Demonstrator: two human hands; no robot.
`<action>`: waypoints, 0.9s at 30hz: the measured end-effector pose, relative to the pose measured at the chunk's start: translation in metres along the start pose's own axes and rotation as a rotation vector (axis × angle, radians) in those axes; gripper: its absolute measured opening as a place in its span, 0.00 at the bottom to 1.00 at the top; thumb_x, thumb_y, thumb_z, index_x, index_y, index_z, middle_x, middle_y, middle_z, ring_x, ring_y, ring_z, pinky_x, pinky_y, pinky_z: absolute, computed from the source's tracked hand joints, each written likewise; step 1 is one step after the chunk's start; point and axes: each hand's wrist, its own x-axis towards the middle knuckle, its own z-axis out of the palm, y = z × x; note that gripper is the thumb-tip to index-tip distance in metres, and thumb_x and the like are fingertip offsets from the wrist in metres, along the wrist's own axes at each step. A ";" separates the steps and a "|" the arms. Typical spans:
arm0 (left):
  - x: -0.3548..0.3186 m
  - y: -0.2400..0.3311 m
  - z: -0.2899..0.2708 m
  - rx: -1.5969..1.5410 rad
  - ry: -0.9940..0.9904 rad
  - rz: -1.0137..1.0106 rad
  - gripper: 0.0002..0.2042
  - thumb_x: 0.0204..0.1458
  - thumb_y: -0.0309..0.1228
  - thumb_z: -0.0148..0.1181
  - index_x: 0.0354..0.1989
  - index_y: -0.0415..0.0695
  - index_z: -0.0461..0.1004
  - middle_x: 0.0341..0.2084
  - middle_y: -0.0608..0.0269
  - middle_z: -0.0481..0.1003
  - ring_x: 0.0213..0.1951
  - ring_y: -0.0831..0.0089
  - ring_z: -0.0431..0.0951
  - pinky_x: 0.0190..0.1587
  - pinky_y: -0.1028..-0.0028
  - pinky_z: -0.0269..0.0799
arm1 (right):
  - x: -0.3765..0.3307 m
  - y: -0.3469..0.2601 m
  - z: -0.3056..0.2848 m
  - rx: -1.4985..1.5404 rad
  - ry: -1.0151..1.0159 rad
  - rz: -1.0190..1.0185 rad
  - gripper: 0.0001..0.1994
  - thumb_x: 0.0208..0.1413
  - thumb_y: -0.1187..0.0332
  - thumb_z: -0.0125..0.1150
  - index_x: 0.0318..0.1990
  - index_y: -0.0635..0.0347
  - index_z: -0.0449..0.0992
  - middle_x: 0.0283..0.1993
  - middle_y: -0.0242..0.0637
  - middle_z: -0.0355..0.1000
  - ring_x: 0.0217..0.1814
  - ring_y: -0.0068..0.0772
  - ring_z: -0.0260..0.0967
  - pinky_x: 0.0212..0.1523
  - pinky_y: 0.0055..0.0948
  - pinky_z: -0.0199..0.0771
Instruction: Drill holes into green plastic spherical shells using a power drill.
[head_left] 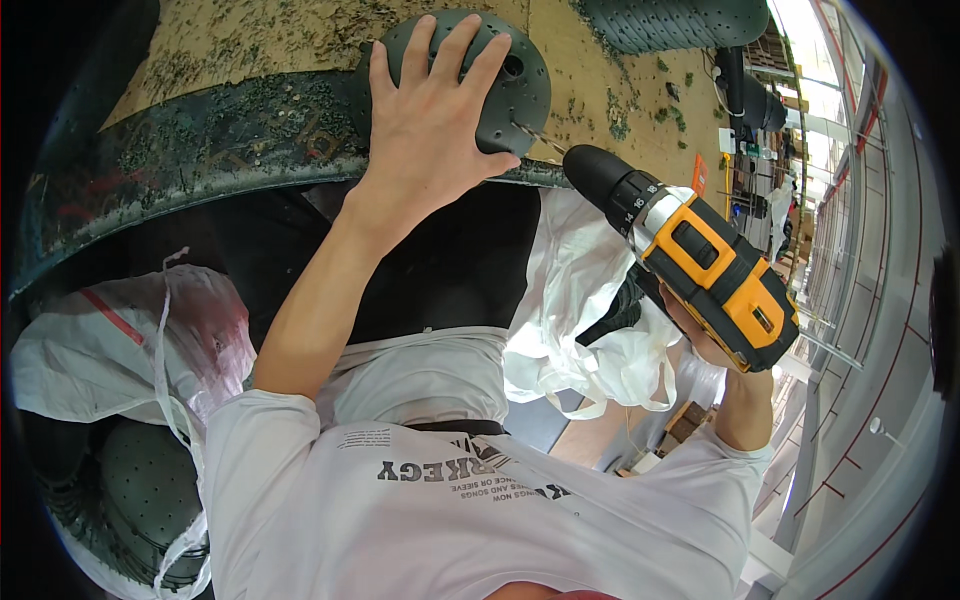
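A dark green round piece (530, 90), domed and dotted with small holes, lies at the near edge of the workbench. My left hand (430, 120) rests on top of it with the fingers spread and the thumb toward the right. A yellow and black cordless drill (700, 250) is held in my right hand (702, 338), which is mostly hidden behind the drill body. The drill bit (540, 137) points left, and its tip meets the green piece beside my left thumb. How deep the tip sits cannot be made out.
Green shavings (300, 40) litter the tan bench top (570, 70). A stack of similar perforated green pieces (680, 22) lies at the far right. White sacks (570, 280) hang below the bench edge; at lower left, more green pieces (150, 480) sit beside another sack (130, 340).
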 end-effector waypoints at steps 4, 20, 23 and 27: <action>0.013 0.010 -0.012 0.192 -0.091 0.058 0.43 0.41 0.45 0.75 0.66 0.44 0.61 0.63 0.50 0.60 0.67 0.50 0.57 0.68 0.48 0.51 | 0.013 0.000 -0.016 -0.004 -0.030 -0.213 0.18 0.45 0.76 0.71 0.46 0.53 0.83 0.48 0.33 0.80 0.50 0.36 0.78 0.56 0.35 0.73; 0.008 0.011 0.005 0.052 -0.051 0.112 0.50 0.32 0.50 0.78 0.68 0.52 0.61 0.67 0.58 0.58 0.70 0.51 0.52 0.69 0.44 0.46 | -0.022 -0.025 -0.010 -0.180 0.260 -0.237 0.18 0.46 0.69 0.70 0.48 0.47 0.82 0.48 0.31 0.79 0.50 0.41 0.77 0.52 0.41 0.75; 0.008 0.013 -0.005 0.096 -0.134 0.029 0.39 0.51 0.50 0.67 0.67 0.46 0.59 0.66 0.51 0.57 0.70 0.50 0.51 0.69 0.44 0.44 | -0.050 -0.030 0.028 0.479 0.400 0.150 0.18 0.44 0.77 0.73 0.46 0.57 0.82 0.43 0.36 0.80 0.42 0.35 0.78 0.44 0.31 0.77; 0.014 0.011 0.005 0.061 -0.119 -0.037 0.27 0.65 0.49 0.47 0.65 0.45 0.63 0.65 0.50 0.60 0.69 0.48 0.53 0.69 0.49 0.47 | -0.078 -0.042 0.116 1.008 0.568 0.375 0.15 0.46 0.80 0.72 0.44 0.61 0.81 0.38 0.34 0.80 0.41 0.28 0.78 0.44 0.27 0.77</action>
